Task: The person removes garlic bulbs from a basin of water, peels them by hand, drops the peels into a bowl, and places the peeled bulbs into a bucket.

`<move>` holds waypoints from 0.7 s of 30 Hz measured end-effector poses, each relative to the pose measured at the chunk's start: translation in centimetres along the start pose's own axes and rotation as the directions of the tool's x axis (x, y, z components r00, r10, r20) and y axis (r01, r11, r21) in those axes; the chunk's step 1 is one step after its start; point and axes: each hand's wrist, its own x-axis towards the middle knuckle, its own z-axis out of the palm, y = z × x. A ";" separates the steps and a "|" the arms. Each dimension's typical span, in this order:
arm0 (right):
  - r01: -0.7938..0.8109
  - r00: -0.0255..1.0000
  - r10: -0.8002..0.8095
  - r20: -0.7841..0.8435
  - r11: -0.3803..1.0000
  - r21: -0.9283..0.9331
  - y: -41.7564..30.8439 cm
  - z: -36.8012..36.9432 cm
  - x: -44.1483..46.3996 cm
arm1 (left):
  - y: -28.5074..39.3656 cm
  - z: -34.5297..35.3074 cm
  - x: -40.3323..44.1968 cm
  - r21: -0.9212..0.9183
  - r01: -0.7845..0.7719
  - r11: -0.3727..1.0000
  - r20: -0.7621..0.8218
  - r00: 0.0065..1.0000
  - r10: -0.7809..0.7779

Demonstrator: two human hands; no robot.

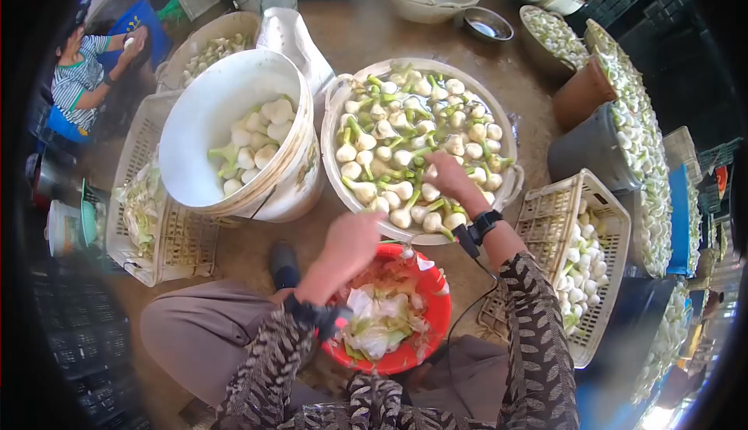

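Observation:
A wide pale basin (331,167) holds many garlic bulbs (364,141) with green stems, lying in water. My right hand (450,177) reaches into it from the near right, its fingers closed at the green stem of a garlic bulb (429,192); the fingertips are partly hidden. My left hand (352,241) is smeared by motion above the near left side of the basin, close to a red basin (440,317). Whether its fingers are apart or closed does not show. Peeled garlic skins (382,317) fill the red basin between my legs.
On the left stands a white bucket (292,173) of trimmed bulbs, beside a plastic crate (183,247) with skins. A crate (615,220) of bulbs is at right, with heaped tubs (588,149) beyond. Another person (82,79) sits at far left holding a white bulb.

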 end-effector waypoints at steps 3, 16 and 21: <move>0.090 0.996 -0.090 0.009 0.974 -0.207 -0.3 3.2 -1.0 | -3.7 0.7 5.3 -0.159 -0.054 0.986 -0.081 0.996 0.041; 0.098 0.957 -0.061 -0.284 0.988 0.119 0.3 0.2 -0.4 | -6.9 4.0 11.9 -0.241 0.029 0.970 0.246 0.969 0.032; -0.058 0.982 0.188 -0.032 0.454 0.889 -7.9 -4.1 -7.0 | -0.3 -1.9 5.7 -0.854 0.193 0.483 0.250 0.967 0.056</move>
